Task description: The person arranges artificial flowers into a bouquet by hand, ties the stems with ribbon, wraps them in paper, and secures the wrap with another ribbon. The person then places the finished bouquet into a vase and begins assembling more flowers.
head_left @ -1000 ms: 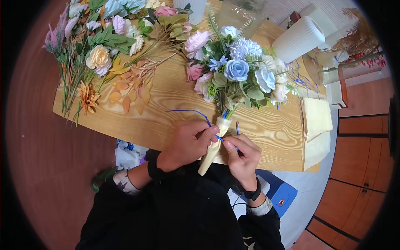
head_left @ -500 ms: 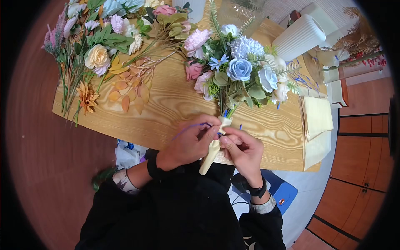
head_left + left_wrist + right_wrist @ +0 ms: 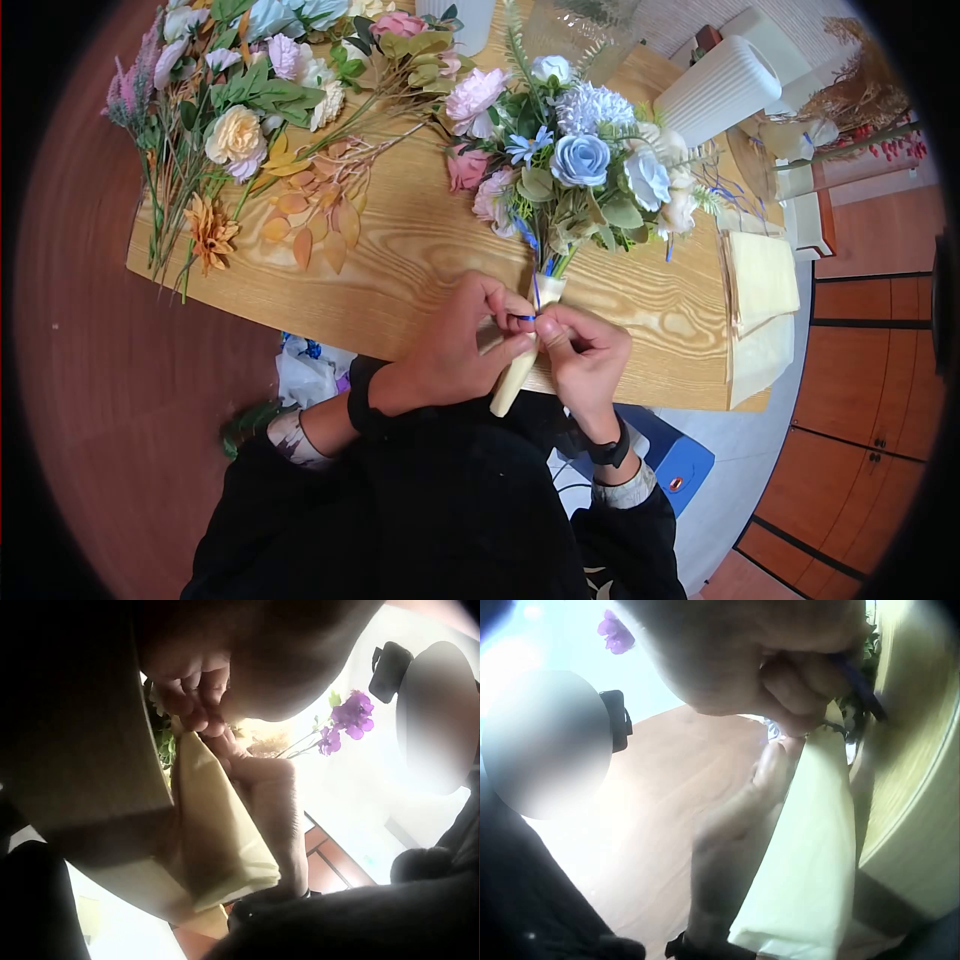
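A bouquet of artificial flowers in blue, pink and white lies at the table's front, stems toward the person. Cream paper wraps the stem ends, its lower end sticking past the table edge. Over this wrap, my left hand pinches a thin blue ribbon between its fingertips. Close against it, my right hand pinches the same ribbon with thumb and forefinger. In the right wrist view a dark stretch of ribbon trails from the fingers. Both wrist views show the paper cone below the hands.
Loose artificial stems and an orange-leaved spray cover the table's left. Behind the bouquet stand a white ribbed vase and a clear glass vase. Folded cream paper sheets hang over the right edge, near blue ribbon scraps.
The hands have shifted slightly, staying together at the wrap. The ribbon's loose end, earlier trailing left, now runs up toward the flowers. The bouquet and wrap have moved a little right.
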### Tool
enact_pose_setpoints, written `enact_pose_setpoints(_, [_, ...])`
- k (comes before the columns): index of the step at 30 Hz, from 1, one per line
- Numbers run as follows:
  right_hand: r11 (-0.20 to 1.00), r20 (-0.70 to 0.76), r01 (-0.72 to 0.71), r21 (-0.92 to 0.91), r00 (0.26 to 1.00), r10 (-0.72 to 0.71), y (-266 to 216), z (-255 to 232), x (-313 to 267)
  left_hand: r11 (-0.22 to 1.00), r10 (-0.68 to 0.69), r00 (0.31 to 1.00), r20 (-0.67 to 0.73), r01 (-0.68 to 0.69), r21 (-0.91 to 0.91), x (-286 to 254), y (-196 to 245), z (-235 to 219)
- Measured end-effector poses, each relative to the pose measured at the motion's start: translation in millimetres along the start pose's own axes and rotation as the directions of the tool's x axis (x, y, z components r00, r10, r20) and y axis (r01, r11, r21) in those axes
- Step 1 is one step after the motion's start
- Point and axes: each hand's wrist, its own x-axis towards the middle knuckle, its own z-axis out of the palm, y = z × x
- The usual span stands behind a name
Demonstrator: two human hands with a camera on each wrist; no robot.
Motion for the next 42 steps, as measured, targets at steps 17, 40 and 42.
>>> enact_pose_setpoints(17, [0.975,0.118,0.176,-0.136,0.980,-0.161,0,2,6,0.807,0.231,0.971,0.066,-0.229,0.545,5,26,-12])
enact_pose_setpoints(40, [0.979,0.157,-0.168,0.118,0.976,0.148,2,0,0,0.694,0.357,0.874,0.329,-0.484,0.532,15,22,-30])
enact_pose_setpoints(42, [0.971,0.154,-0.182,0.153,0.975,0.158,2,0,0,0.686,0.386,0.860,0.334,-0.510,0.519,16,23,-29])
